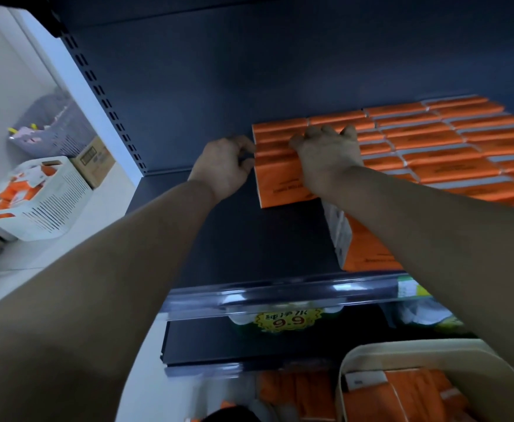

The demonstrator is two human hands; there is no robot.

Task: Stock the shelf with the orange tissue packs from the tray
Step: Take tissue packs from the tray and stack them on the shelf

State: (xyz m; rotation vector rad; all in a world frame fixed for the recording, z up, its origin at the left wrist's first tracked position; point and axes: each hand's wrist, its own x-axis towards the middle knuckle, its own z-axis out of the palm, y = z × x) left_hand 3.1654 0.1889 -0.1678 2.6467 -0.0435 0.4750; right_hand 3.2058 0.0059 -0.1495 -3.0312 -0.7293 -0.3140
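Note:
Several orange tissue packs [438, 147] stand in rows on the dark shelf [219, 233], filling its right half. My left hand [223, 164] presses its curled fingers against the left end of the leftmost row of packs [275, 175]. My right hand [328, 153] lies over the top of that same row, fingers spread forward across the packs. One more orange pack [362, 251] stands near the shelf's front edge under my right forearm. A cream tray [371, 357] at the bottom right holds more orange packs [408, 394].
The left half of the shelf is bare dark metal. A white slotted basket [54, 205] with orange packs sits on the floor at left, with a cardboard box [92, 161] and a grey crate [57, 129] behind it. A price tag [289, 321] hangs on the shelf's front rail.

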